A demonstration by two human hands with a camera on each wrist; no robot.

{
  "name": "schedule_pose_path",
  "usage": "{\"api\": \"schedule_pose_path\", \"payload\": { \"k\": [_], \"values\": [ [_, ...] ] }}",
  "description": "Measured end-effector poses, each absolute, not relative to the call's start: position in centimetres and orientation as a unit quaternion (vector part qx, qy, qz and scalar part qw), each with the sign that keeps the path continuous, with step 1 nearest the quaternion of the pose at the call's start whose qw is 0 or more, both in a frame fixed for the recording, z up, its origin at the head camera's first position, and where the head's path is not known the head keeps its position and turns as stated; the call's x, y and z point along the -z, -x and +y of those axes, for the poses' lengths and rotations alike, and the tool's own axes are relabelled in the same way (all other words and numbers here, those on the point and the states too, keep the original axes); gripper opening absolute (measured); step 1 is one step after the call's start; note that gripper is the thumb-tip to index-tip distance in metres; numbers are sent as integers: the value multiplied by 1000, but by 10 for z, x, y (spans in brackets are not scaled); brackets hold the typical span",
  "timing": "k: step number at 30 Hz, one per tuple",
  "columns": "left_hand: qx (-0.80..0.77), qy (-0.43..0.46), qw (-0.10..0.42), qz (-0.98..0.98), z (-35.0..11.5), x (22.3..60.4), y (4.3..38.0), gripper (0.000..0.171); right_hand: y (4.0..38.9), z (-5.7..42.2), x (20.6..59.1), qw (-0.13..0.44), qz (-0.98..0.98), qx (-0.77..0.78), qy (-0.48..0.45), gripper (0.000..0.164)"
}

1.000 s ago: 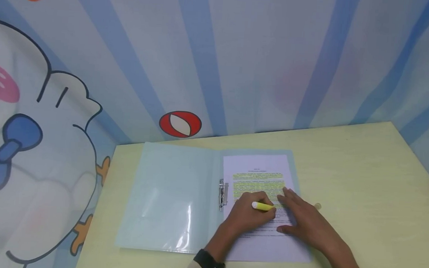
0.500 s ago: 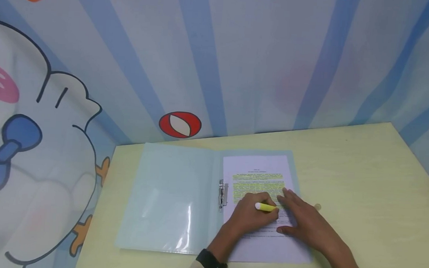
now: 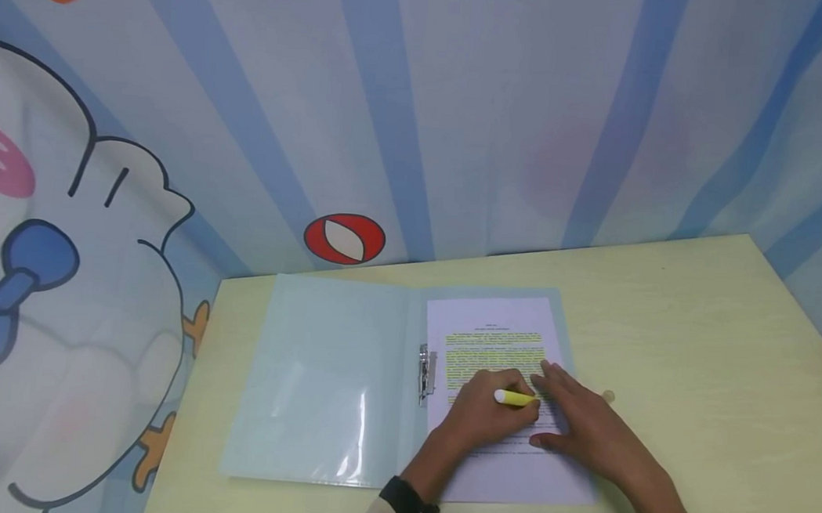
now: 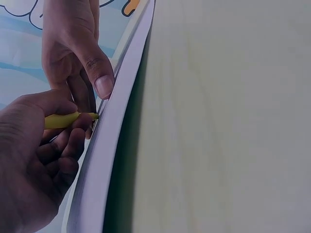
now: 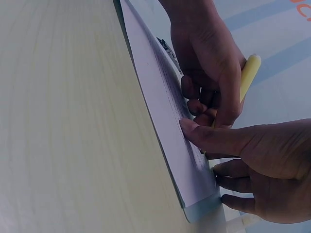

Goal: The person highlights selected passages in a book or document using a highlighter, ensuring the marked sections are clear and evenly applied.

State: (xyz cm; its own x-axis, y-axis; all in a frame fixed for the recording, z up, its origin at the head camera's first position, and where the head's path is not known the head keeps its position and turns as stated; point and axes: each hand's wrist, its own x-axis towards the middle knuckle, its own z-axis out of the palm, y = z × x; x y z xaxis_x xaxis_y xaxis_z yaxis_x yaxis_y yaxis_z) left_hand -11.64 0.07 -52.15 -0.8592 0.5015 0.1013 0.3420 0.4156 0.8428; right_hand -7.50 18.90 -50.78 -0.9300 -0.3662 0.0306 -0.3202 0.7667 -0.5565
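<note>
My left hand (image 3: 489, 409) pinches a yellow highlighter (image 3: 513, 398) with a white end; in the left wrist view its tip (image 4: 95, 116) meets the sheet. A printed page (image 3: 485, 312) lies in the right half of an opened pale blue folder (image 3: 326, 377). Yellow marking covers the upper paragraphs, and my left hand hides part of the lines below. On the page's right side rests my right hand (image 3: 584, 424), fingers extended and thumb apart. From the right wrist view, my right hand (image 5: 277, 170) has its thumb on the paper, close to the left hand (image 5: 211, 63).
A metal clip (image 3: 426, 373) sits at the folder's spine. The pale wooden table (image 3: 715, 369) reaches back to a printed cloth backdrop (image 3: 518, 122). A small round mark or disc (image 3: 609, 395) shows beside the right hand. A black watch (image 3: 420, 512) circles the left wrist.
My left hand has slid slightly to the right along the text line with the highlighter. My right hand and the folder have stayed in place.
</note>
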Motion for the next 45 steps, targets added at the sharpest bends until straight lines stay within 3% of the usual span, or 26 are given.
{"api": "schedule_pose_path", "payload": {
  "k": [45],
  "values": [
    [-476, -274, 85, 832, 19, 522, 115, 7, 74, 194, 510, 18, 929, 318, 189, 95]
  ]
}}
